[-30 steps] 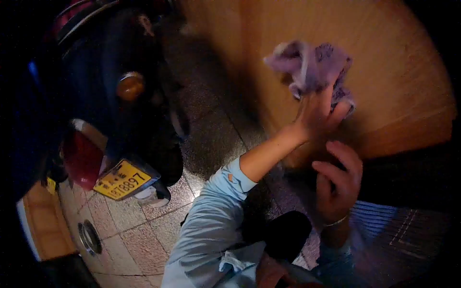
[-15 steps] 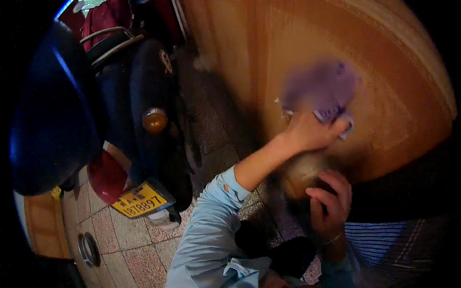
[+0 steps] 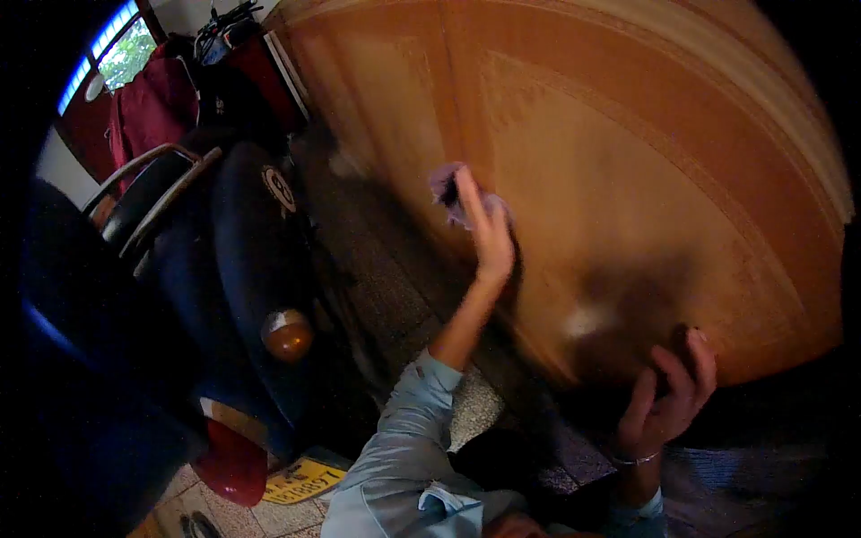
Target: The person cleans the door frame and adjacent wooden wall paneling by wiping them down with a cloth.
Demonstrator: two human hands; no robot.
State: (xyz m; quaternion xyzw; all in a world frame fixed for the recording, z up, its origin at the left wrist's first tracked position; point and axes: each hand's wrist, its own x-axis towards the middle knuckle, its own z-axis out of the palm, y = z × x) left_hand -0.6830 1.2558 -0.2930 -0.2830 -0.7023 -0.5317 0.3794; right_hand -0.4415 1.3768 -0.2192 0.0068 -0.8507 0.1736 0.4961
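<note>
Against the wooden panel (image 3: 574, 170), my left hand (image 3: 489, 238) holds a crumpled purple cloth (image 3: 447, 190). The cloth bunches beyond and beside the fingers, near a darker vertical strip of the panel, and the palm hides part of it. Lower right, my right hand (image 3: 671, 403) is raised near the panel's lower edge, fingers apart and loosely curved, with nothing in it. A thin bracelet circles that wrist. Whether its fingertips touch the wood I cannot tell.
A dark scooter (image 3: 256, 269) with an orange lamp (image 3: 287, 335), a red tail light (image 3: 231, 459) and a yellow number plate (image 3: 307, 480) stands at the left. Behind it are a red cloth cover (image 3: 154, 108) and a window (image 3: 127, 56). Floor tiles (image 3: 475, 408) show below.
My left hand has moved left across the panel with the purple cloth. My right hand sits lower and farther right. The view has shifted, showing more of the scooter's front and the window.
</note>
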